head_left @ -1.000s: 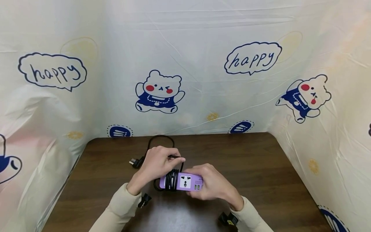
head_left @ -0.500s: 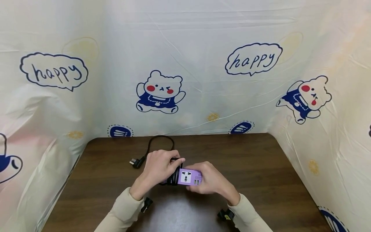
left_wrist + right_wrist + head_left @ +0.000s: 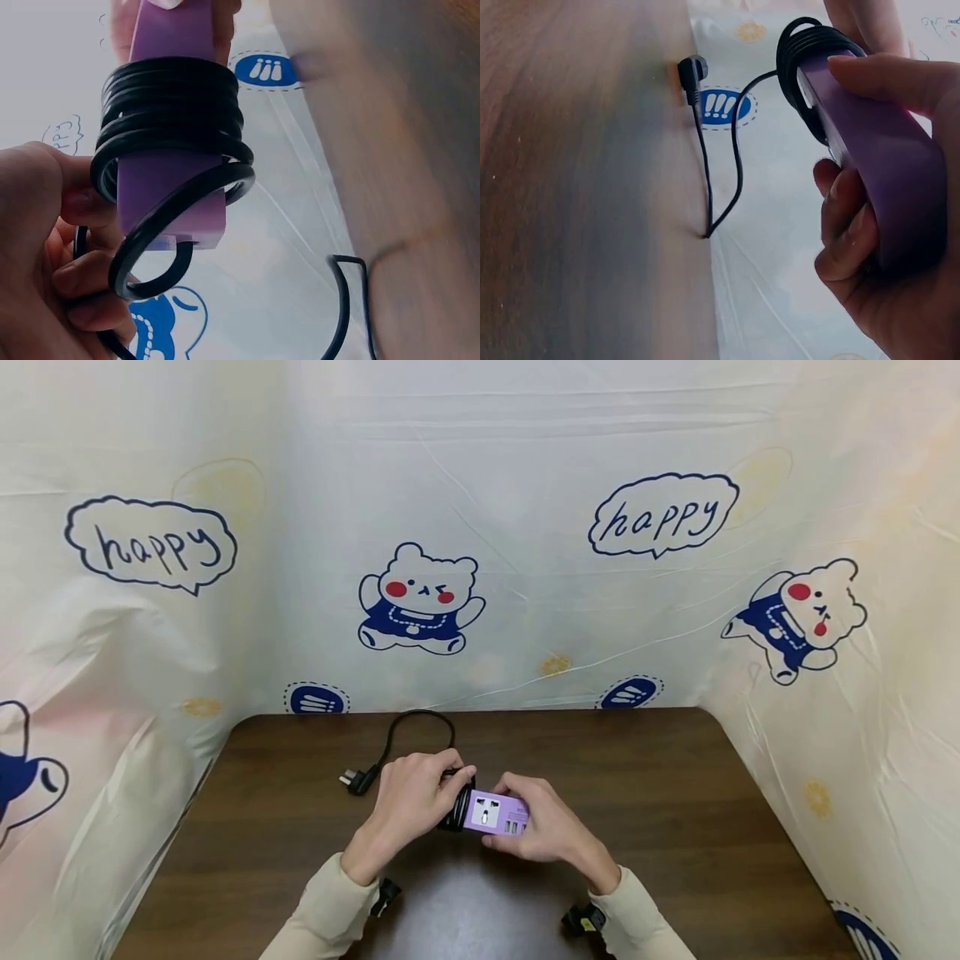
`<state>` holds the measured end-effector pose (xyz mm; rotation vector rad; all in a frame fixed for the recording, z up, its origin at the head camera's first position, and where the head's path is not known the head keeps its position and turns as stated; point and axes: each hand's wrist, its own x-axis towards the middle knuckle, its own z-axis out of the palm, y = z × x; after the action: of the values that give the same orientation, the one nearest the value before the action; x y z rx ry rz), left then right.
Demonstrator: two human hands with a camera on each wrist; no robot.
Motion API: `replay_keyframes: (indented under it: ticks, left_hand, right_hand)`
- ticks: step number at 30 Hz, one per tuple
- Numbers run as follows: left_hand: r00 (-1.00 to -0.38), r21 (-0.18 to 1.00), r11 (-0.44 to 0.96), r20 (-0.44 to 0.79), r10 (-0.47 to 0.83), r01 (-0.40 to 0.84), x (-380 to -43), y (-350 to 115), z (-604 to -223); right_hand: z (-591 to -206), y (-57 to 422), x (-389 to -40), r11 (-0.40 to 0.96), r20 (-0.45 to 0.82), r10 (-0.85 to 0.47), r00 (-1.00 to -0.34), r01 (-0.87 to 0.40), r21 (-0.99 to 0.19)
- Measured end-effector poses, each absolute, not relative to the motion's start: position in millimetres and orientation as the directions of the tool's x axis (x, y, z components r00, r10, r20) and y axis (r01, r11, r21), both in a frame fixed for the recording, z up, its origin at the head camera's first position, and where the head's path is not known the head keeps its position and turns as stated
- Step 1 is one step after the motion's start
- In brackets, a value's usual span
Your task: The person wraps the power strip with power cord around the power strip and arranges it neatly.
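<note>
A purple power strip [image 3: 497, 812] with a white socket and USB ports is held above the table by my right hand [image 3: 551, 822], which grips its right end. Several turns of black cord [image 3: 172, 105] wrap around its other end. My left hand [image 3: 412, 793] has its fingers curled on the cord beside the wrapped end. In the left wrist view one loose loop [image 3: 150, 232] hangs over the strip's end. The cord's free part runs behind the left hand to a black plug [image 3: 362, 779] lying on the table. Part of the coil is hidden by the left hand in the head view.
The brown wooden table [image 3: 675, 827] extends on both sides of the hands. A pale printed curtain [image 3: 525, 527] with bears and "happy" bubbles stands behind it and at both sides. Small black devices [image 3: 583, 918] sit at both wrists.
Both hands and the power strip have shifted slightly; the strip is now raised and tilted a little. The left hand has drawn closer over the coiled end. The plug has stayed on the table.
</note>
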<state>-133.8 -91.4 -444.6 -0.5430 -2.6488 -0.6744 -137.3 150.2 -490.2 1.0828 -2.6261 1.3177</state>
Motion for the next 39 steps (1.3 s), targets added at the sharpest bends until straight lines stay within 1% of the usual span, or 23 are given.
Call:
replay_keyframes:
  ticks: [4,7,10,13,16,18,23,29,34,39]
  left_hand:
    - [-0.868,0.362,0.827,0.416,0.269,0.430,-133.4,-89.9,-444.0]
    - [-0.877,0.364,0.835,0.406,0.257,0.413,-131.4,-86.7,-442.6]
    - [-0.877,0.360,0.835,0.400,0.265,0.417,-127.2,-80.8,-442.2]
    - [-0.863,0.320,0.841,0.414,0.290,0.436,-121.9,-73.1,-445.1]
    - [-0.849,0.275,0.854,0.434,0.300,0.442,-116.6,-65.2,-450.1]
    - [-0.849,0.268,0.860,0.440,0.291,0.434,-113.2,-61.0,-453.3]
    - [-0.869,0.330,0.857,0.436,0.234,0.396,-106.8,-56.0,-457.9]
    - [-0.893,0.427,0.833,0.421,0.160,0.351,-99.8,-57.0,-462.1]
    - [-0.901,0.486,0.795,0.401,0.167,0.364,-93.2,-56.3,-464.6]
    - [-0.894,0.540,0.745,0.414,0.171,0.393,-85.7,-55.4,-464.3]
  right_hand:
    - [-490.5,151.1,-136.4,0.412,0.403,-0.530,-0.746,-0.642,-0.647]
    - [-489.3,151.4,-135.2,0.410,0.449,-0.518,-0.728,-0.672,-0.616]
    - [-489.4,151.5,-135.1,0.425,0.483,-0.525,-0.701,-0.707,-0.564]
    - [-490.3,151.0,-135.7,0.465,0.510,-0.529,-0.678,-0.734,-0.494]
    - [-492.4,151.2,-136.4,0.510,0.522,-0.523,-0.674,-0.738,-0.441]
    - [-493.8,151.6,-136.4,0.530,0.520,-0.513,-0.682,-0.729,-0.433]
    - [-497.5,151.7,-135.9,0.542,0.532,-0.489,-0.691,-0.719,-0.435]
    - [-500.8,149.1,-135.9,0.529,0.562,-0.481,-0.672,-0.734,-0.426]
    - [-499.0,152.0,-137.0,0.517,0.576,-0.451,-0.681,-0.726,-0.453]
    - [-495.5,159.5,-140.9,0.528,0.569,-0.396,-0.721,-0.686,-0.501]
